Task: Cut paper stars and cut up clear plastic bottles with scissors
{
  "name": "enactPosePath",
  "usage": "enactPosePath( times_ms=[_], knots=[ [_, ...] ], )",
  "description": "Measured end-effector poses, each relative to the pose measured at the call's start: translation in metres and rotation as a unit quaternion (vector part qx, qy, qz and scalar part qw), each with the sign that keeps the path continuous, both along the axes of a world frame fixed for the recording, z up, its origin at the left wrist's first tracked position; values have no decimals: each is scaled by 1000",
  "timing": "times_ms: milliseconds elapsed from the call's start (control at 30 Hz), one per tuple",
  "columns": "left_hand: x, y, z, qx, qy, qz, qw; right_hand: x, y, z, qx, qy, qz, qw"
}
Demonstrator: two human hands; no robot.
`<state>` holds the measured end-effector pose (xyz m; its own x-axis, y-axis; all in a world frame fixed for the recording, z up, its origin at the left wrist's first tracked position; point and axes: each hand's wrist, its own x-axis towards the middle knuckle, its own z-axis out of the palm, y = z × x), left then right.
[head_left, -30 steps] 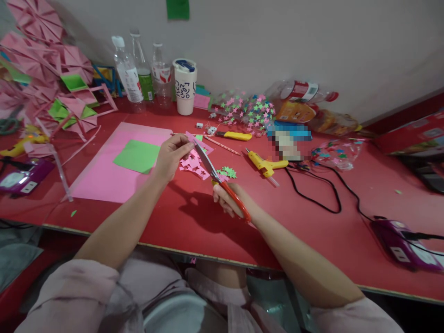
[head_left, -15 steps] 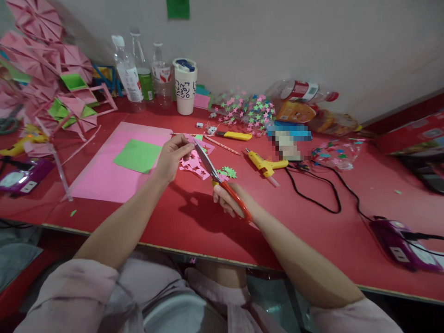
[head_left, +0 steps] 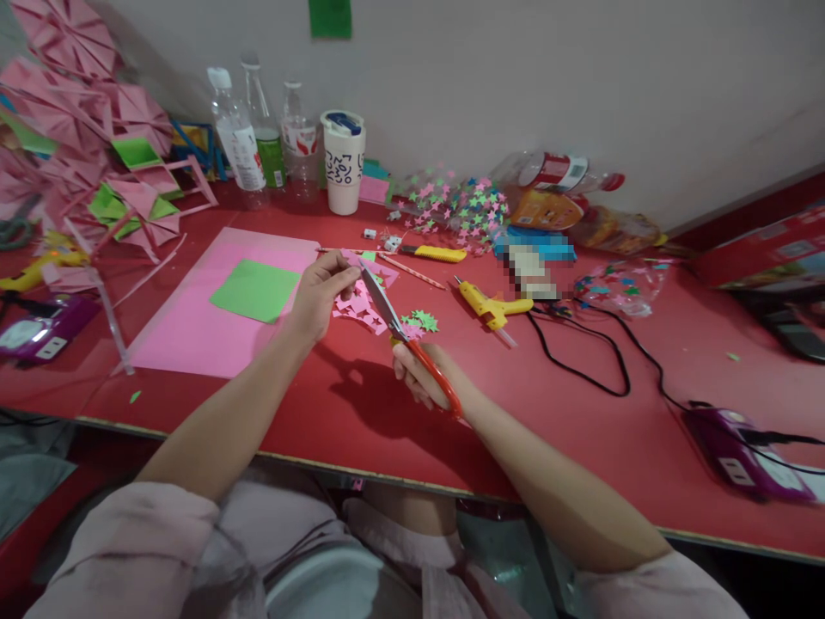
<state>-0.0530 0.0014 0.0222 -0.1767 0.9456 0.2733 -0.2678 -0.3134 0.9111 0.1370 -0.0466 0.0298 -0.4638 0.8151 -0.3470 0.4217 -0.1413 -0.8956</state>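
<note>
My right hand [head_left: 422, 376] is closed round the red handles of a pair of scissors [head_left: 385, 303], whose metal blades point up and left. The blade tips reach the fingertips of my left hand [head_left: 322, 291], which is closed in a pinch. What it pinches is too small to make out, though pink paper shows right beside the fingertips. Below and behind the blades lie pink paper scraps [head_left: 358, 311] with star-shaped holes. A small heap of green paper stars [head_left: 420, 321] lies just right of the blades.
Left of my hands, a green paper square [head_left: 254, 291] lies on a pink sheet [head_left: 186, 344]. To the right are a yellow glue gun [head_left: 493, 307] with a black cord and a yellow utility knife [head_left: 438, 254]. Bottles and a white cup [head_left: 344, 176] stand along the wall.
My right hand and the scissors' handles have shifted very slightly left and down. The left hand keeps its pinch almost in place.
</note>
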Motion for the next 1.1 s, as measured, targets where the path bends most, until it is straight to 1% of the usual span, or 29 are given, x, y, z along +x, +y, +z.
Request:
enactPosePath(
  times_ms=[167, 333, 567, 700, 833, 1100],
  knots=[
    [6, 0, -4, -2, -6, 15, 1000, -3, -3, -4, -6, 22, -6, 1000],
    [7, 0, -6, -6, -5, 15, 1000, -4, -4, -5, -1, 18, -1, 1000],
    [8, 0, -5, -12, -13, 14, 1000, -4, -4, -5, 1, -1, -16, 1000],
    [8, 0, -4, -18, -11, 13, 1000, -4, -5, -6, -1, 1, -17, 1000],
    [7, 0, -4, -20, -14, 10, 1000, -3, -5, -6, 12, 8, -14, 1000],
    [6, -1, -3, -24, -10, -9, 1000, -3, -5, -3, 18, 12, -16, 1000]
  ],
)
